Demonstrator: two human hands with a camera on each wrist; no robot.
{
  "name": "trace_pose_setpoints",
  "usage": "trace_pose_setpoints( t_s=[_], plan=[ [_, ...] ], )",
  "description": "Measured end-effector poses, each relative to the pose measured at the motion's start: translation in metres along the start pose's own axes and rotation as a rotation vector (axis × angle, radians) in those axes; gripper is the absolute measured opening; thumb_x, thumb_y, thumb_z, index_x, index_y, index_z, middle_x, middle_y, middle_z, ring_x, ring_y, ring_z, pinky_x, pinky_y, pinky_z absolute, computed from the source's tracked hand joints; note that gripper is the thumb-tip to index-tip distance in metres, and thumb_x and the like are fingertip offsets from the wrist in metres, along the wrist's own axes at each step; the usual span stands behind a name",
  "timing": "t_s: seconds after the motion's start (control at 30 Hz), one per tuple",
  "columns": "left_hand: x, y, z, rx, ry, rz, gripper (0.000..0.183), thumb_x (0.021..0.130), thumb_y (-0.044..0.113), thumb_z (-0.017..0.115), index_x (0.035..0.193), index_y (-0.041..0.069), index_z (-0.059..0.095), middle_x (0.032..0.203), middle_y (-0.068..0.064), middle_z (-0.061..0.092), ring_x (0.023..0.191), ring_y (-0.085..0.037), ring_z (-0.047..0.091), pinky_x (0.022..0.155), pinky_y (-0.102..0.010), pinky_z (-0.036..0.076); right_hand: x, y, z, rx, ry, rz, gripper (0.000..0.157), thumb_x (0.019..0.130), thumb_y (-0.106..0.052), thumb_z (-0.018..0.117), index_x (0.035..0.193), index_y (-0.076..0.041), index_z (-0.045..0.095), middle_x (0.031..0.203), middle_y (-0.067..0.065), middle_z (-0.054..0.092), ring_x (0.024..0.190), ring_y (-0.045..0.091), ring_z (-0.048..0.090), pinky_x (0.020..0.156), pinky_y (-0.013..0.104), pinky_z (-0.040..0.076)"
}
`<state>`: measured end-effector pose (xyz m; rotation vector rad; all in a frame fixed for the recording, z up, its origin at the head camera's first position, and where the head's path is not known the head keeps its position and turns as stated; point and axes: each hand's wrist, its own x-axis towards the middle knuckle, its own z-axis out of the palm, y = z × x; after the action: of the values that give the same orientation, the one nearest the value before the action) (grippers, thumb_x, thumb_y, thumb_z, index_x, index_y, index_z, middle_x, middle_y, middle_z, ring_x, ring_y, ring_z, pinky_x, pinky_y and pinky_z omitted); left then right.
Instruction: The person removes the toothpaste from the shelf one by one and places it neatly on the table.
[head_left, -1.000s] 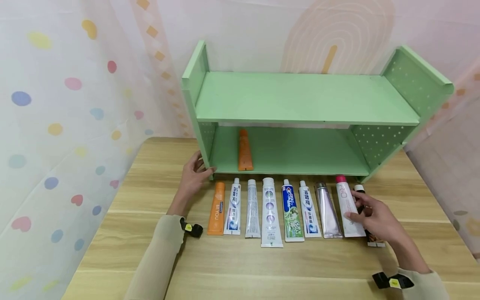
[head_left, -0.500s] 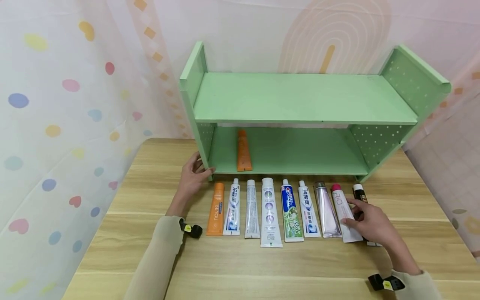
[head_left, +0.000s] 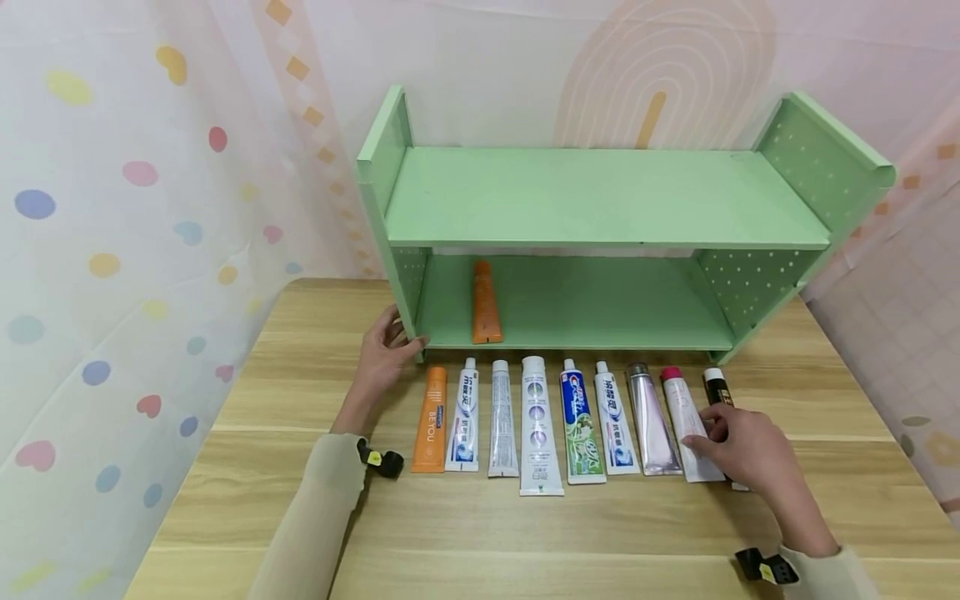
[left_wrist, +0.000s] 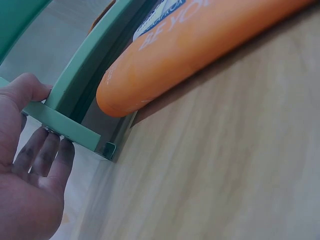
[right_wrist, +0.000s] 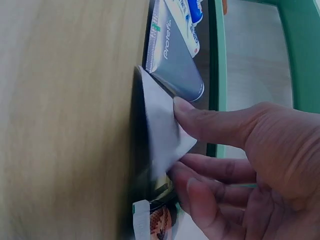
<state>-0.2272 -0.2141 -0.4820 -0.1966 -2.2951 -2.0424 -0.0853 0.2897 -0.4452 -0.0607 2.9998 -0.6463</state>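
Observation:
My left hand [head_left: 381,358] grips the lower left side of the green shelf [head_left: 600,196], thumb at the front and fingers behind its side panel. With my right hand [head_left: 753,446] I pinch a white toothpaste tube [head_left: 684,417] with a pink cap. In the right wrist view my thumb lies on one edge of this white tube [right_wrist: 161,117] and fingers on the other; its end looks slightly raised off the table. A silver tube [head_left: 652,421] lies on its left. To its right is a black tube [head_left: 717,387] with a white cap, partly hidden by my hand.
More tubes lie in the row: an orange one [head_left: 431,425], a large white one [head_left: 538,450], a blue-green one [head_left: 583,433] and others. Another orange tube [head_left: 486,308] lies on the lower shelf board. Patterned cloth [head_left: 225,167] hangs behind the wooden table [head_left: 480,550].
The pink-capped tube has moved left and toward me, closer to the silver tube, with my right hand on it. More of the black tube's cap end shows. My left hand stays put.

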Motion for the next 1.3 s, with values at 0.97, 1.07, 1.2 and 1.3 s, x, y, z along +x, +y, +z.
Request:
trace_pose_setpoints(
  t_s=[0.97,1.07,1.2,1.3],
  plan=[
    [-0.001,0.000,-0.001,-0.007,-0.008,0.017,0.072,0.092,-0.004,0.068,0.156,0.012,0.041,0.156,-0.016,0.045,0.144,-0.034,0.047,0.121,-0.042,0.044,0.014,-0.014,0.009,0.493,0.050,-0.155,0.062,0.095,-0.020,0.074,0.149,-0.004,0.047,0.127,0.021,0.065,0.094,-0.004,0.062,0.071,0.022,0.060],
    [-0.001,0.000,-0.001,-0.004,-0.008,0.018,0.072,0.092,-0.004,0.068,0.157,0.012,0.040,0.157,-0.017,0.044,0.144,-0.035,0.047,0.121,-0.042,0.044,0.018,-0.021,0.011,0.573,0.017,-0.194,0.066,0.096,-0.016,0.073,0.153,-0.004,0.042,0.131,0.023,0.062,0.099,0.002,0.065,0.076,0.022,0.062],
    [-0.001,0.000,-0.001,-0.003,-0.009,0.014,0.072,0.092,-0.003,0.068,0.157,0.012,0.040,0.156,-0.017,0.044,0.144,-0.035,0.047,0.121,-0.042,0.044,0.023,-0.028,0.016,0.640,-0.010,-0.228,0.074,0.095,-0.016,0.073,0.158,-0.006,0.034,0.135,0.022,0.060,0.104,0.008,0.066,0.082,0.019,0.062],
    [-0.001,-0.001,-0.001,-0.004,-0.012,0.010,0.072,0.093,-0.002,0.068,0.157,0.013,0.040,0.156,-0.016,0.044,0.145,-0.034,0.046,0.120,-0.042,0.044,0.027,-0.033,0.019,0.670,-0.015,-0.248,0.078,0.095,-0.015,0.074,0.160,-0.008,0.031,0.137,0.022,0.059,0.106,0.012,0.068,0.085,0.019,0.062]
  ],
)
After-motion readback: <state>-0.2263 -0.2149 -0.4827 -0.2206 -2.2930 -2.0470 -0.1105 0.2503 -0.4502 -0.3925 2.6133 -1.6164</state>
